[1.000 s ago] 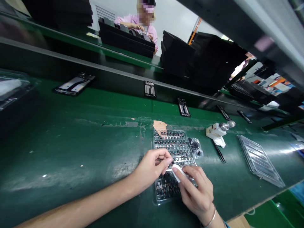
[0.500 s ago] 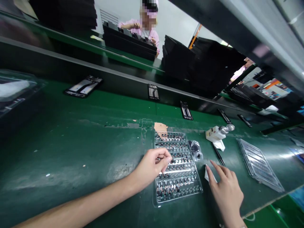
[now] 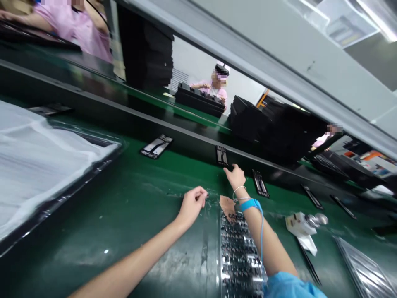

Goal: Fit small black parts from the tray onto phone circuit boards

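Plainly, the clear plastic tray of small parts [image 3: 238, 256] lies between the arms, within easy reach. The left hand [image 3: 192, 205] rests loosely curled and empty on the green surface [image 3: 130, 198], while the right hand [image 3: 235, 177] stretches to a black phone frame [image 3: 222, 156] at the back (pinching or not, hard to tell), a blue wrist strap [image 3: 251, 205] on that wrist, likely against static.

White wall [image 3: 194, 58] — green workbench [image 3: 130, 207] below.

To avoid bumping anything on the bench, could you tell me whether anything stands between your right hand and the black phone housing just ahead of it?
Nothing visible stands in the way: the right hand is right at the lower end of the black phone housing.
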Demonstrator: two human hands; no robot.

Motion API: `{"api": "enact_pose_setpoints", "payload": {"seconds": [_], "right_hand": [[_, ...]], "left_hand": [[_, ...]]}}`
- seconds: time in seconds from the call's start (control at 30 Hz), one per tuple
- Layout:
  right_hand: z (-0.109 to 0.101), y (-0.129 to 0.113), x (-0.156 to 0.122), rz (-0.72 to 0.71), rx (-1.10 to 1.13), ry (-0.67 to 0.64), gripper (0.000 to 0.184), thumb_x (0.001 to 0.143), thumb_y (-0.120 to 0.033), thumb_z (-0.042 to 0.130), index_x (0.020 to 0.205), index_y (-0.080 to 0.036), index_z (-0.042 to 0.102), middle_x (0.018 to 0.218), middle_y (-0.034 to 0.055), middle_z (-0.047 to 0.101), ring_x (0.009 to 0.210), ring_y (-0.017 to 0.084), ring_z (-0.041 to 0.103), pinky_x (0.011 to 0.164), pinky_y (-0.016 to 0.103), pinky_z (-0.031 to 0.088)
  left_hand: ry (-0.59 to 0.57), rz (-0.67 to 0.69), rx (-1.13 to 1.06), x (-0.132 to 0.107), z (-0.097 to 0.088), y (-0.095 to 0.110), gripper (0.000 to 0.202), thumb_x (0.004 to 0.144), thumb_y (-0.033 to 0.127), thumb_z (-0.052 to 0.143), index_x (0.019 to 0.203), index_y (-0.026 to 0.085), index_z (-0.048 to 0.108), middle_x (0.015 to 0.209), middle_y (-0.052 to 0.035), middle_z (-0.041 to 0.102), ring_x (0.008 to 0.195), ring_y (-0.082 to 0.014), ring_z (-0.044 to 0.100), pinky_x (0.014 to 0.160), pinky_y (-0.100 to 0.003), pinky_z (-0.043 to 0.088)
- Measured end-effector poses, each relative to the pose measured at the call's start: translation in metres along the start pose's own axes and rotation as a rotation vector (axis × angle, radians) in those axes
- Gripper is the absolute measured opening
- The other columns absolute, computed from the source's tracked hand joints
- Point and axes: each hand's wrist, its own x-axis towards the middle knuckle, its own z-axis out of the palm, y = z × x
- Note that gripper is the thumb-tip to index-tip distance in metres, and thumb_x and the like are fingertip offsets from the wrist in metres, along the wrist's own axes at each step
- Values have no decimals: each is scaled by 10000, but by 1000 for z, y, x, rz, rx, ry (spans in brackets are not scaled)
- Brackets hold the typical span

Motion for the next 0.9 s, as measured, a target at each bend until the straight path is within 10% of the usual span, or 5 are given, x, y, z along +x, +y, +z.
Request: {"api": "enact_pose_setpoints", "payload": {"seconds": [0.3, 0.53, 0.77, 0.9], "right_hand": [[37, -30, 34, 90, 152, 25, 323, 859, -295, 516, 1150, -159, 495, 1160, 80, 524, 980, 212, 548, 809, 424, 463], [2, 3, 32, 157, 476, -112, 285, 868, -312, 501, 1100, -149, 523, 1064, 67, 573, 868, 173, 589, 732, 367, 499], [-69, 64, -93, -44, 721, -101, 414, 721, -385, 627, 1055, -162, 523, 962, 72, 650, 932, 199, 598, 813, 339, 468], [-91, 99, -192, -338, 391, 132, 479, 646, -331, 698, 1084, -212, 547, 1182, 103, 545, 1088, 287, 472, 879, 462, 395]], "left_hand": [[-4, -15, 54, 3, 5, -2, 191, 778, 218, 466, 599, 167, 509, 448, 52, 448, 453, -107, 425, 487, -200, 288], [-2, -36, -85, 5, 0, -1, 195, 802, 254, 472, 643, 157, 531, 507, 43, 478, 500, -96, 435, 520, -195, 334], [-119, -91, -366, -7, 7, 30, 217, 779, 345, 526, 736, 133, 540, 1021, -88, 556, 836, -164, 568, 572, -220, 476], [-245, -177, -573, -39, 25, 59, 196, 774, 327, 568, 728, 138, 545, 846, -29, 576, 780, -138, 567, 683, -276, 516]]}}
